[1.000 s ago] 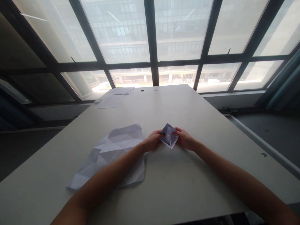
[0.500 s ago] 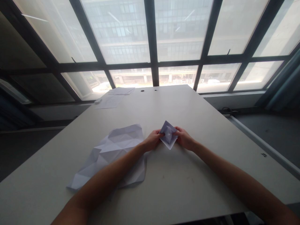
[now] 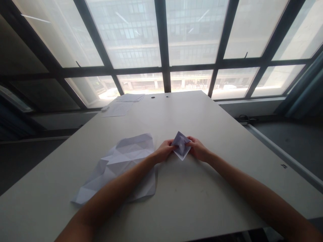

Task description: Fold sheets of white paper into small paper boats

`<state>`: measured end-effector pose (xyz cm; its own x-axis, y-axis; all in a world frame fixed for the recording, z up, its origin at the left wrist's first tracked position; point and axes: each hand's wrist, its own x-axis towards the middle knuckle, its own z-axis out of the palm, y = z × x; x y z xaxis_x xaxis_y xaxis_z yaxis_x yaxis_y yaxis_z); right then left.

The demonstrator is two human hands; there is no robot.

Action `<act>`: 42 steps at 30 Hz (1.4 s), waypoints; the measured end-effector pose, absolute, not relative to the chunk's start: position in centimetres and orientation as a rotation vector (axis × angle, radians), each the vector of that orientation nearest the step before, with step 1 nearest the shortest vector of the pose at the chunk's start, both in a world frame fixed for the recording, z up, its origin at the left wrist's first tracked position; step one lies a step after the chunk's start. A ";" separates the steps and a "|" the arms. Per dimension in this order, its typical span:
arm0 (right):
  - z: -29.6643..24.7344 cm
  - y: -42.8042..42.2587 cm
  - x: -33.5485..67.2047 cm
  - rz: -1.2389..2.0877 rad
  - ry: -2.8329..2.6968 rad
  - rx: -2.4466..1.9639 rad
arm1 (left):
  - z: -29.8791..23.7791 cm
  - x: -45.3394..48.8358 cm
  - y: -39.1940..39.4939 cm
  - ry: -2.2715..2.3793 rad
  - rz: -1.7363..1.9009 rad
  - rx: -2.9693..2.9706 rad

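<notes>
Paper diamond, folded with an open pocket, has shifted only slightly within the last second, suggesting fine adjustment; left hand and right hand pinch its opposite sides over the table.

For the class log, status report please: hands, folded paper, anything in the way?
Left hand, right hand: pinching folded paper. Folded paper: diamond-shaped from here. Creased sheet under left forearm, apart from folded paper.

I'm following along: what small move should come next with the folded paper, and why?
Perhaps let the right hand gently smooth the folded paper at its middle while the left hand steadies it: the two grip opposite side corners, and the middle looks uneven.
</notes>
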<state>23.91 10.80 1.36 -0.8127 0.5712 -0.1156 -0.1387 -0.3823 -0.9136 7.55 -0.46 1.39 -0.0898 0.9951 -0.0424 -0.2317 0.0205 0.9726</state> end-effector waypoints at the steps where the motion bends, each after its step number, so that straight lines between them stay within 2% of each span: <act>1: 1.4 10.8 23.9 2.217 -1.414 -0.592 | 1.3 7.5 -0.5 1.135 1.356 0.972; 42: 1.5 11.2 24.0 2.191 -1.470 -0.617 | 1.3 7.5 -0.2 1.240 1.375 0.921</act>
<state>23.97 11.16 1.45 -0.8091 0.5745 -0.1240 -0.1033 -0.3466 -0.9323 7.51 -0.19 1.30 -0.1838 0.9789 -0.0896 -0.1903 0.0540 0.9802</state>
